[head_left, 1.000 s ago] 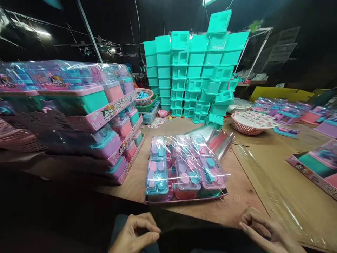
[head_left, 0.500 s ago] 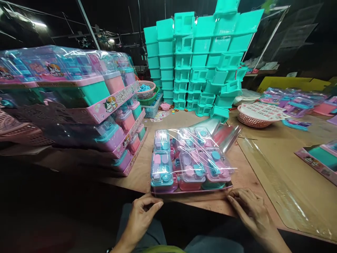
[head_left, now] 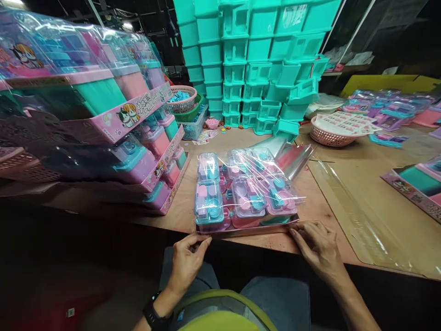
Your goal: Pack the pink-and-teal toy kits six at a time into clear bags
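A pink tray of small pink and teal toy boxes (head_left: 241, 197) sits near the front edge of the table, draped in clear plastic film (head_left: 292, 163). My left hand (head_left: 188, 262) pinches the film at the tray's near left corner, fingers closed. At the near right corner my right hand (head_left: 319, 248) presses on the film with its fingers together. A dark watch is on my left wrist.
Stacked wrapped toy sets (head_left: 103, 119) fill the left of the table. A wall of teal plastic boxes (head_left: 255, 59) stands at the back. A pink basket with sticker sheets (head_left: 332, 133) and more toy sets (head_left: 418, 186) lie to the right. A clear film sheet (head_left: 361, 211) covers the wooden table.
Both hands have moved forward from my lap to the tray's near corners and taken hold of the film. The view has tilted down and closer.
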A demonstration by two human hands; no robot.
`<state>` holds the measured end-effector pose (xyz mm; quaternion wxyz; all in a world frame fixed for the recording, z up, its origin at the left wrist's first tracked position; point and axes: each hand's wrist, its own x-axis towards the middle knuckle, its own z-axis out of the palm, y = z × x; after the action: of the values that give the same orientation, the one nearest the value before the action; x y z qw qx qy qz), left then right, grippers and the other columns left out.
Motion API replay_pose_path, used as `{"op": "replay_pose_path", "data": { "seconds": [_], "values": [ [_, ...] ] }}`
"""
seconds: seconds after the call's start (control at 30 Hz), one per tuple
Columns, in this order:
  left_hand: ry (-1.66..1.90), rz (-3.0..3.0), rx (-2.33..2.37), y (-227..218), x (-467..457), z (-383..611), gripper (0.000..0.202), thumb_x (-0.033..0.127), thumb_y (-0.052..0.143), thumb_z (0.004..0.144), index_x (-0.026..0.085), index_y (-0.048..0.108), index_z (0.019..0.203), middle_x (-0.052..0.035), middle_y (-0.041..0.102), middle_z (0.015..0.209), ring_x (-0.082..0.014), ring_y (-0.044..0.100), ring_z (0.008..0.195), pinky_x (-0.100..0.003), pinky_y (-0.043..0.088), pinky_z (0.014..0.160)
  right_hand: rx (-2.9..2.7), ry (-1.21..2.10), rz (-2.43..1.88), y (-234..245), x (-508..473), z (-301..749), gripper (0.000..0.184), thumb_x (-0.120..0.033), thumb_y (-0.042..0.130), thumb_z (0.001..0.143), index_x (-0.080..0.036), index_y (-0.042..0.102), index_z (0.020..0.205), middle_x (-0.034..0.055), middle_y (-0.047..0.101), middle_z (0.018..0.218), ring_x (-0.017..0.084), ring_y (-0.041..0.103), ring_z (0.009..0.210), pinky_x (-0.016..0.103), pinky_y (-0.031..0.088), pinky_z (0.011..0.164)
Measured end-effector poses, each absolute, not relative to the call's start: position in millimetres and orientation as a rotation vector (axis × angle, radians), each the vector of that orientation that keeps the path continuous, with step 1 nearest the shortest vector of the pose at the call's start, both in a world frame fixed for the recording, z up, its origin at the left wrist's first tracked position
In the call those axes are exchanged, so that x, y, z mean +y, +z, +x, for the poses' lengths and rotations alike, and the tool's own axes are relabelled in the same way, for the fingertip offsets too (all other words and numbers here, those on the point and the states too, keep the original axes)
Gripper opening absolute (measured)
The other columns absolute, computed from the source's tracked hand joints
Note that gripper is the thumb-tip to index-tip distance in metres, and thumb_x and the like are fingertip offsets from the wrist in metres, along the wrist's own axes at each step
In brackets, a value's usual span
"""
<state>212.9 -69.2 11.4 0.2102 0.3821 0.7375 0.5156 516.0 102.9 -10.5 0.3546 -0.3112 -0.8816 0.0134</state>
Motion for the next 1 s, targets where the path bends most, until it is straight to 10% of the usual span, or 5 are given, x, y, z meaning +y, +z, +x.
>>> {"op": "replay_pose_path", "data": {
  "seconds": [0.5,0.73,0.83,0.93,1.0],
  "values": [
    [1.277,0.746,2.167,19.5,-61.9,221.2,0.038,0.053,0.07,0.065,0.016,0.079,0.063,-0.0065,0.073,0.06,-0.0163,0.055,0.051,-0.027,0.04,0.055,-2.117,-0.185,-0.957,-4.3,85.9,494.4,0.03,-0.042,0.049,0.107,-0.02,0.063,0.093,0.0012,0.069,0.077,0.022,0.062,0.072,0.038,0.029,0.079],
    [1.208,1.107,2.44,9.5,-74.9,196.0,0.055,0.051,0.068,0.079,0.019,0.044,0.041,0.0032,0.045,0.046,-0.0099,0.042,0.047,-0.026,0.034,0.054,-1.837,-0.249,-1.25,-12.6,88.1,500.5,0.053,-0.069,0.052,0.095,-0.019,0.062,0.082,0.0072,0.069,0.075,0.03,0.064,0.074,0.043,0.039,0.079],
    [1.217,1.457,2.587,7.0,-80.8,184.4,0.055,0.061,0.062,0.089,0.021,0.05,0.053,0.0016,0.054,0.055,-0.0144,0.052,0.052,-0.027,0.041,0.056,-1.717,-0.178,-1.322,-11.3,85.4,498.3,0.078,-0.079,0.054,0.087,-0.01,0.063,0.12,0.0236,0.07,0.111,0.043,0.064,0.104,0.059,0.044,0.093],
    [1.261,1.722,2.683,6.9,-73.5,184.0,0.064,0.079,0.063,0.081,0.017,0.066,0.097,-0.0105,0.071,0.09,-0.0294,0.07,0.086,-0.041,0.057,0.077,-1.868,-0.011,-1.279,-5.4,82.2,485.9,0.124,-0.093,0.051,0.075,-0.006,0.027,0.159,0.0368,0.043,0.15,0.056,0.045,0.134,0.076,0.034,0.103],
    [1.28,1.758,2.672,4.7,-62.4,189.9,0.104,0.082,0.074,0.066,0.012,0.049,0.14,-0.0237,0.068,0.125,-0.0413,0.067,0.115,-0.056,0.057,0.095,-1.946,0.053,-1.244,-3.4,82.6,475.2,0.134,-0.095,0.052,0.073,-0.01,0.003,0.165,0.0386,0.029,0.159,0.057,0.035,0.143,0.081,0.029,0.103]
  ]
}}
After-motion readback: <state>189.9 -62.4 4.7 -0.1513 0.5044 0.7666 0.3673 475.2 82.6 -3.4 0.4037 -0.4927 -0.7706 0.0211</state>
